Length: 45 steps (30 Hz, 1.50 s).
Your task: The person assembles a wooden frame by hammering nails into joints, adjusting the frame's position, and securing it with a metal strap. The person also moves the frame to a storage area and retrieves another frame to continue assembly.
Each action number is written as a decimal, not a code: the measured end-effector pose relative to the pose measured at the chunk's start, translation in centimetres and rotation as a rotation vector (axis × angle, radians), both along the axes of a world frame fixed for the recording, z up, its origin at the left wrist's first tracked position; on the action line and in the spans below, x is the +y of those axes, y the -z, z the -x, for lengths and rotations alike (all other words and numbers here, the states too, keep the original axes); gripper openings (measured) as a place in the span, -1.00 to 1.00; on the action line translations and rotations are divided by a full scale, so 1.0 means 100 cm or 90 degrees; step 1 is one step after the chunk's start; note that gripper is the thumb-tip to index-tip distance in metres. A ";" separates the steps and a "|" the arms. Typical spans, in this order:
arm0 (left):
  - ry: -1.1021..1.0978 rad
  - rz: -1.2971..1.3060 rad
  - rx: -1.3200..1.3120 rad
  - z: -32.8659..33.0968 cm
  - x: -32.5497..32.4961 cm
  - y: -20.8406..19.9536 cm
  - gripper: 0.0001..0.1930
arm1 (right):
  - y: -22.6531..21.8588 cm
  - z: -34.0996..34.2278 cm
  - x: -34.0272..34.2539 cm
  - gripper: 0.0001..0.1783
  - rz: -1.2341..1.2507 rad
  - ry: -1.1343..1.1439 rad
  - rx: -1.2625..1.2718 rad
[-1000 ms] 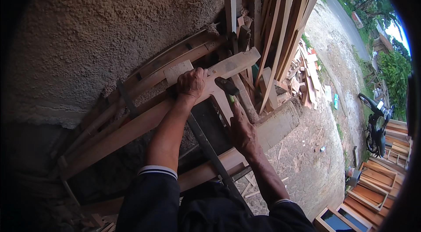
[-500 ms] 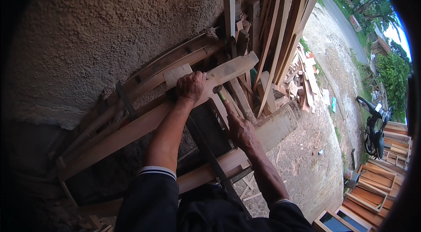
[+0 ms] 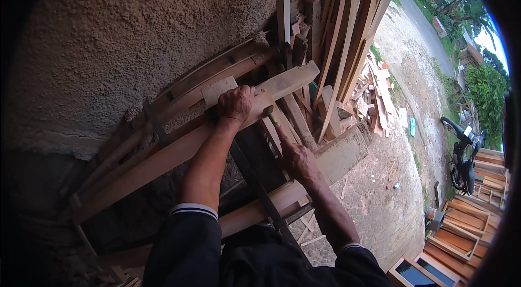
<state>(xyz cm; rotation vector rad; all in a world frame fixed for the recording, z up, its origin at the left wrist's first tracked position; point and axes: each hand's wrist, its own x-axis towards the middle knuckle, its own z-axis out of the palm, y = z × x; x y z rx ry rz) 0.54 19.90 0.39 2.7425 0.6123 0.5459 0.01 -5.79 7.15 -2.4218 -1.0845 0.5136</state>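
Note:
My left hand (image 3: 235, 104) grips a long pale wooden plank (image 3: 163, 159) that leans slantwise against a rough plastered wall (image 3: 125, 32). Its upper end (image 3: 296, 76) reaches into a stack of upright boards. My right hand (image 3: 297, 161) is just below and to the right, closed on a slim tool (image 3: 269, 117). The tool's small dark head sits against the plank's edge beside my left hand. A second, thicker beam (image 3: 336, 158) lies under my right forearm. A dark metal bar (image 3: 260, 194) crosses between my arms.
Curved wooden slats (image 3: 217, 70) rest on the wall above the plank. Tall boards (image 3: 347, 32) lean at the top right, with offcuts (image 3: 380, 97) on the dirt ground. A parked motorbike (image 3: 464, 151) and stacked wooden frames (image 3: 472, 222) stand at the right.
The tool's head has dropped a little toward the plank's edge. My left hand keeps its grip on the plank, and the view has shifted only slightly.

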 end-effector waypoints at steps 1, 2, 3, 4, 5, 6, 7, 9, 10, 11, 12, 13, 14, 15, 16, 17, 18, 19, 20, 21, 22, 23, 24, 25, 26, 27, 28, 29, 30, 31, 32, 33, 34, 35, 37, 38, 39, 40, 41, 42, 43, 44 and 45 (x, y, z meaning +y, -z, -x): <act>-0.003 -0.008 -0.021 -0.003 0.001 -0.001 -0.67 | 0.001 -0.003 -0.001 -0.12 0.009 -0.017 -0.007; -0.007 -0.005 -0.018 -0.001 0.000 -0.001 -0.67 | 0.002 -0.005 -0.001 -0.11 0.011 -0.014 -0.028; -0.007 -0.001 -0.010 0.001 -0.001 -0.002 -0.66 | 0.003 -0.004 -0.003 -0.10 -0.002 -0.013 -0.008; -0.006 -0.013 -0.003 -0.001 0.001 -0.004 -0.67 | 0.004 -0.007 -0.002 -0.09 -0.032 0.003 -0.030; -0.006 -0.020 0.011 0.001 0.000 -0.005 -0.68 | 0.006 -0.006 -0.004 -0.08 -0.058 0.020 -0.047; 0.002 -0.026 0.028 0.003 0.000 -0.007 -0.69 | 0.008 -0.007 -0.004 -0.13 -0.067 0.047 -0.045; -0.003 -0.012 0.021 0.004 -0.001 -0.009 -0.67 | 0.009 -0.006 -0.003 -0.18 -0.099 0.058 -0.027; 0.015 0.009 -0.002 0.006 -0.003 -0.016 -0.63 | 0.012 -0.004 0.001 -0.27 -0.216 0.086 -0.029; -0.004 0.083 -0.013 0.006 -0.008 -0.018 -0.59 | 0.012 -0.002 0.004 -0.39 -0.206 0.102 -0.013; -0.020 0.132 -0.048 0.007 -0.014 -0.021 -0.54 | 0.013 -0.001 0.007 -0.50 -0.211 0.131 -0.014; -0.009 0.224 -0.058 0.008 -0.023 -0.023 -0.47 | 0.013 0.000 0.012 -0.51 -0.259 0.150 -0.015; 0.010 0.315 -0.081 0.007 -0.036 -0.023 -0.40 | 0.012 0.001 0.017 -0.52 -0.263 0.170 0.000; 0.086 0.402 -0.123 0.012 -0.050 -0.022 -0.37 | 0.012 0.000 0.020 -0.52 -0.339 0.173 0.002; 0.132 0.509 -0.110 0.015 -0.065 -0.021 -0.34 | 0.011 0.001 0.022 -0.52 -0.369 0.169 0.029; 0.166 0.543 -0.101 0.019 -0.074 -0.022 -0.31 | 0.011 -0.002 0.025 -0.52 -0.370 0.149 0.070; 0.182 0.597 -0.066 0.022 -0.083 -0.022 -0.29 | 0.011 -0.001 0.025 -0.55 -0.403 0.158 0.091; 0.158 0.610 -0.071 0.022 -0.089 -0.024 -0.28 | 0.011 -0.003 0.026 -0.59 -0.363 0.170 0.114; 0.132 0.623 -0.075 0.024 -0.094 -0.026 -0.27 | 0.011 -0.003 0.024 -0.62 -0.327 0.177 0.115; 0.105 0.638 -0.078 0.025 -0.098 -0.028 -0.27 | 0.012 -0.003 0.023 -0.63 -0.315 0.178 0.119; 0.129 0.578 -0.070 0.027 -0.101 -0.031 -0.26 | 0.013 -0.003 0.022 -0.64 -0.309 0.170 0.108; 0.154 0.518 -0.061 0.030 -0.102 -0.033 -0.25 | 0.014 -0.002 0.020 -0.64 -0.305 0.157 0.095; 0.184 0.453 -0.061 0.032 -0.103 -0.034 -0.24 | 0.015 -0.002 0.019 -0.64 -0.306 0.158 0.108; 0.179 0.453 -0.041 0.035 -0.103 -0.034 -0.22 | 0.016 0.000 0.018 -0.64 -0.308 0.151 0.120; 0.174 0.447 -0.017 0.037 -0.103 -0.032 -0.21 | 0.017 0.001 0.017 -0.64 -0.311 0.144 0.133; 0.173 0.437 -0.002 0.039 -0.103 -0.027 -0.20 | 0.018 0.002 0.017 -0.65 -0.297 0.146 0.132; 0.170 0.425 0.002 0.041 -0.102 -0.021 -0.19 | 0.018 0.003 0.016 -0.67 -0.283 0.147 0.132; 0.163 0.454 -0.011 0.043 -0.102 -0.013 -0.18 | 0.018 0.004 0.016 -0.69 -0.270 0.131 0.136; 0.155 0.480 -0.036 0.043 -0.102 -0.004 -0.17 | 0.017 0.004 0.015 -0.70 -0.268 0.135 0.126; 0.150 0.509 -0.057 0.044 -0.101 0.005 -0.16 | 0.017 0.005 0.015 -0.71 -0.267 0.122 0.119; 0.117 0.640 -0.050 0.046 -0.098 0.013 -0.15 | 0.015 0.005 0.014 -0.71 -0.266 0.109 0.113; 0.083 0.772 -0.040 0.049 -0.096 0.020 -0.14 | 0.014 0.006 0.014 -0.72 -0.289 0.109 0.132; 0.038 0.905 -0.018 0.051 -0.095 0.024 -0.13 | 0.013 0.006 0.013 -0.72 -0.312 0.109 0.151; -0.011 1.065 -0.028 0.057 -0.095 0.026 -0.20 | 0.011 0.007 0.013 -0.71 -0.346 0.098 0.159; 0.027 1.187 -0.062 0.060 -0.095 0.025 -0.26 | 0.010 0.007 0.014 -0.70 -0.326 0.135 0.160; 0.016 1.414 -0.099 0.067 -0.097 0.017 -0.40 | 0.008 0.007 0.016 -0.66 -0.287 0.184 0.141; 0.022 1.386 -0.151 0.070 -0.101 0.012 -0.50 | 0.008 0.006 0.017 -0.64 -0.276 0.212 0.185; -0.034 1.335 -0.191 0.074 -0.109 0.006 -0.59 | 0.008 0.007 0.018 -0.65 -0.296 0.238 0.200; -0.025 1.295 -0.243 0.078 -0.113 0.001 -0.68 | 0.009 0.005 0.019 -0.66 -0.319 0.255 0.208; -0.046 1.262 -0.236 0.079 -0.114 -0.005 -0.76 | 0.010 0.005 0.020 -0.67 -0.322 0.271 0.211; -0.006 1.240 -0.243 0.079 -0.115 -0.009 -0.83 | 0.011 0.005 0.021 -0.69 -0.320 0.285 0.223; -0.022 1.219 -0.239 0.079 -0.115 -0.012 -0.89 | 0.012 0.004 0.023 -0.69 -0.353 0.302 0.255; -0.037 1.203 -0.242 0.077 -0.115 -0.013 -0.91 | 0.014 0.003 0.025 -0.68 -0.377 0.317 0.275; 0.018 1.185 -0.296 0.076 -0.114 -0.013 -0.91 | 0.016 0.003 0.026 -0.68 -0.380 0.334 0.313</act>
